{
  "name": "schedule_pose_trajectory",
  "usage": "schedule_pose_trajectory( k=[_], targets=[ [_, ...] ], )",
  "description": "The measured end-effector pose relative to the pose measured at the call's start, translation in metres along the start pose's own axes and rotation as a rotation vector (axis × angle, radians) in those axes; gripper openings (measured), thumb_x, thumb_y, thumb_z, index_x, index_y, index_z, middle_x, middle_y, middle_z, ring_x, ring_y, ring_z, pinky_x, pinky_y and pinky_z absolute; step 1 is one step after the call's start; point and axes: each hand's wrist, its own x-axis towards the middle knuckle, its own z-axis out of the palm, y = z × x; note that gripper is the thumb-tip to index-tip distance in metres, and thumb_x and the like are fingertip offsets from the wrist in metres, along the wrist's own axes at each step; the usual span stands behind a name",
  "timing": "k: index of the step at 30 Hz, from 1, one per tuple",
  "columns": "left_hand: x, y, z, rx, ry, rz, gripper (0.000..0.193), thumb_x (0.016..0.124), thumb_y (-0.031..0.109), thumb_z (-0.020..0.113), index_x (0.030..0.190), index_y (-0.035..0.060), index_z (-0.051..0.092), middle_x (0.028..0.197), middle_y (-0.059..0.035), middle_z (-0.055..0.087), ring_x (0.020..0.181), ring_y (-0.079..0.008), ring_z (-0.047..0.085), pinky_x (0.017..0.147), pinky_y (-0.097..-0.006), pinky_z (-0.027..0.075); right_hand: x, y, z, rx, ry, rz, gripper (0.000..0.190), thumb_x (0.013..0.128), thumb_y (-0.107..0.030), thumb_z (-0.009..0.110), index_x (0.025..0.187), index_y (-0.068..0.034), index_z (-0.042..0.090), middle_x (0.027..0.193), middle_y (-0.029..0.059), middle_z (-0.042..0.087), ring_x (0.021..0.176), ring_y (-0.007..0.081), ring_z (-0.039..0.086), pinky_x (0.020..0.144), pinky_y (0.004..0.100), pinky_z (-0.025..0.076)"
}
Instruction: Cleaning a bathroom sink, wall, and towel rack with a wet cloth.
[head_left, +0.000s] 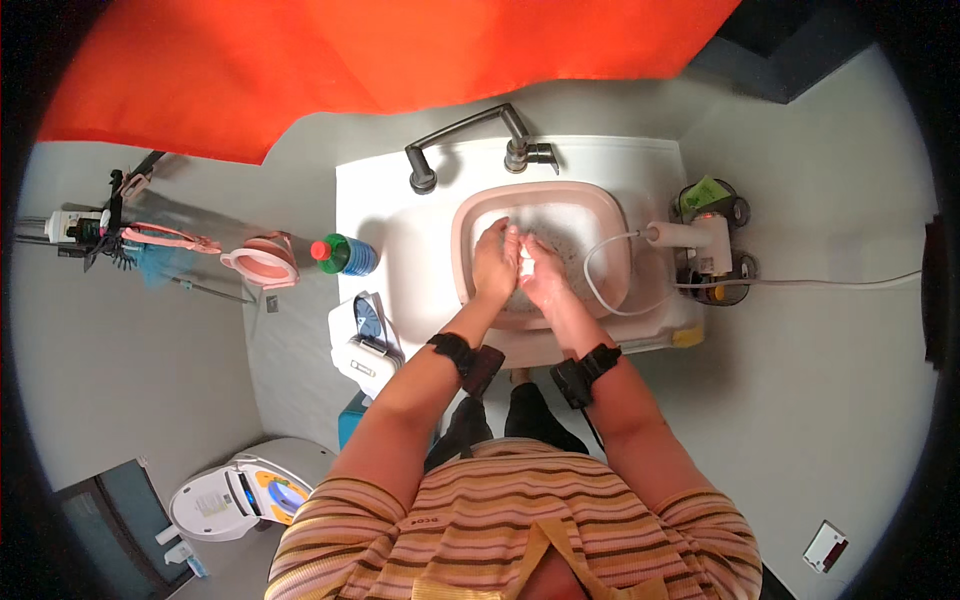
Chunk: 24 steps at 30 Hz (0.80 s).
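Observation:
A pink plastic basin (465, 225) stands in the white washbasin (420, 262), with sudsy, speckled water (566, 244) inside. Over it, my left hand (495, 259) and my right hand (546, 271) come together, wet and with their palms turned inward. Between them shows a small white piece (527, 265), which looks like a bar of soap. It rests against my right palm and fingers. My left fingers are stretched out beside it, and whether they grip it is hidden. Black straps with small devices circle both forearms.
A dark grey faucet (517, 154) rises behind the basin. A white hose (592, 274) loops over its right rim from a white handheld device (694, 238). To the left stand a green bottle with a red cap (346, 255) and a white case (366, 360). An orange cloth (375, 60) hangs above.

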Motion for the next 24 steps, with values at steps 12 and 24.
schedule_pose_trajectory(
  k=[12,24],
  targets=[
    [0.005,-0.05,-0.032,-0.309,-0.053,-0.045,0.032,0.102,0.026,0.052,0.098,-0.0012,0.067,0.083,-0.0112,0.07,0.072,-0.0186,0.064,0.072,-0.0294,0.05,-0.014,-0.026,0.045,-0.317,0.057,-0.079,0.047,0.103,-0.044,0.046,0.066,-0.017,0.037,0.054,-0.0055,0.031,0.041,0.0089,0.028,0.036,0.0276,0.017],
    [0.006,-0.035,-0.06,-0.259,-0.183,-0.093,0.022,0.099,0.013,0.051,0.094,-0.0004,0.068,0.075,-0.0057,0.067,0.069,-0.0132,0.063,0.067,-0.0283,0.05,-0.03,-0.038,0.068,-0.342,0.09,-0.204,0.048,0.104,-0.041,0.044,0.064,-0.017,0.033,0.05,-0.0067,0.027,0.035,0.0071,0.022,0.032,0.028,0.013]
  ],
)
